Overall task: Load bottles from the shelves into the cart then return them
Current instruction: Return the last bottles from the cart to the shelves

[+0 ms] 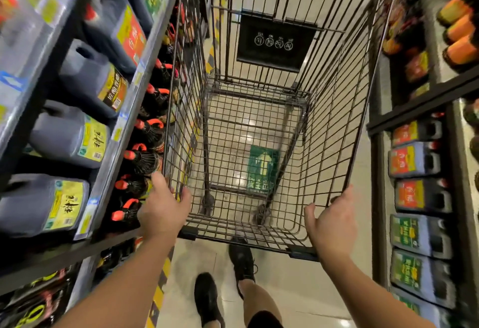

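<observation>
Two black shoes (207, 299) stand on the pale floor (298, 288), just behind the cart (337, 120). A yellow-and-black stripe (160, 288) runs along the floor at the foot of the left shelf (108, 172).

The left hand (163, 206) grips the cart's near-left corner, thumb inside the rim and fingers curled over its outer side. The right hand (334, 226) grips the near-right corner the same way, thumb inside and fingers hooked over the side rim.

Through the cart's wire bottom a green floor sign (263, 169) shows. A black plate (274, 42) hangs on the cart's far wall.

The bottles (145, 156), dark with red caps, stand in a row on the left shelf's lower level, just beside the cart's left wall. Above them, along the shelf's front edge, sit dark jugs (70, 141) with yellow and orange labels. On the right shelf (420, 110) stand more labelled jugs low down, with orange-topped bottles (458, 27) on the level above; these are blurred.
</observation>
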`<state>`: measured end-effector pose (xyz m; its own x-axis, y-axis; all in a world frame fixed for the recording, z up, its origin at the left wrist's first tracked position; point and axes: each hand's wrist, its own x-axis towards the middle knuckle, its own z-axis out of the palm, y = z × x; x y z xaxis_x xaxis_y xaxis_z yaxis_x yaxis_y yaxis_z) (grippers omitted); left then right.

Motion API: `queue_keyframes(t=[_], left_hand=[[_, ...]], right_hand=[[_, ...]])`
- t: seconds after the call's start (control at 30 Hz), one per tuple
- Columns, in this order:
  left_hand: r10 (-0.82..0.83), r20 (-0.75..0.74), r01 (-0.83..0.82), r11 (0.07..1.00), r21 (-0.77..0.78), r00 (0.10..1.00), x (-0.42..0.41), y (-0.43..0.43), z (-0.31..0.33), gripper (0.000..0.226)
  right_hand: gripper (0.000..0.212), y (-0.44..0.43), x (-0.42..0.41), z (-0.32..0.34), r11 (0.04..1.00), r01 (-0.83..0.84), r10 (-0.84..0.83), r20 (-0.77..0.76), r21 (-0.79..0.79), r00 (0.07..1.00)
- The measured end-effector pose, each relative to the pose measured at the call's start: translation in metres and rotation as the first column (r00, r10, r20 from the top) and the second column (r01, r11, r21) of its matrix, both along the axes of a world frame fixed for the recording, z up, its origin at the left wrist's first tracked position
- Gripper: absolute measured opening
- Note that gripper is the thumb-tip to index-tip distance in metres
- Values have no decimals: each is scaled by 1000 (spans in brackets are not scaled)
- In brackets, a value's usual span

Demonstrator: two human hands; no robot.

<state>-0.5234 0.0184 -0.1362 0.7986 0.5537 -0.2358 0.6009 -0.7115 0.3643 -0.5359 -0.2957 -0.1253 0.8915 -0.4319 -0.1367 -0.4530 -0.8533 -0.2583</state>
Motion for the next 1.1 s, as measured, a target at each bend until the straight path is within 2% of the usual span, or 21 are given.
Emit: queue_keyframes(t=[0.17,0.3,0.33,0.4,0.53,0.7,0.83,0.93,1.1], left_hand=[[-41,-80,32,994,-107,996,8,7,9,48],[-95,-176,69,987,-148,980,10,14,33,67],[-92,-157,69,986,-149,983,9,15,41,72],[-101,-71,88,982,-166,992,3,13,61,68],[-148,48,153,977,-151,988,-18,13,105,73],[-115,211,139,985,-102,971,-68,37,173,73],[-15,349,47,995,-84,937,-130,71,231,67],[75,469,-38,995,-87,880,-183,94,274,64],[144,666,-170,985,-25,732,-280,119,339,56]], right_hand=[[85,0,4,9,998,-13,15,-28,63,999],[87,-2,5,25,997,-52,56,-67,62,996],[88,-2,6,32,998,-47,50,-72,48,996],[89,1,7,49,999,-50,51,-45,18,998],[83,21,17,83,994,-103,101,113,17,988],[76,104,23,141,941,-330,303,248,74,920],[74,192,-4,198,845,-509,419,387,166,822],[64,253,-38,241,726,-656,450,579,207,680],[54,339,-124,306,450,-863,477,755,230,450]])
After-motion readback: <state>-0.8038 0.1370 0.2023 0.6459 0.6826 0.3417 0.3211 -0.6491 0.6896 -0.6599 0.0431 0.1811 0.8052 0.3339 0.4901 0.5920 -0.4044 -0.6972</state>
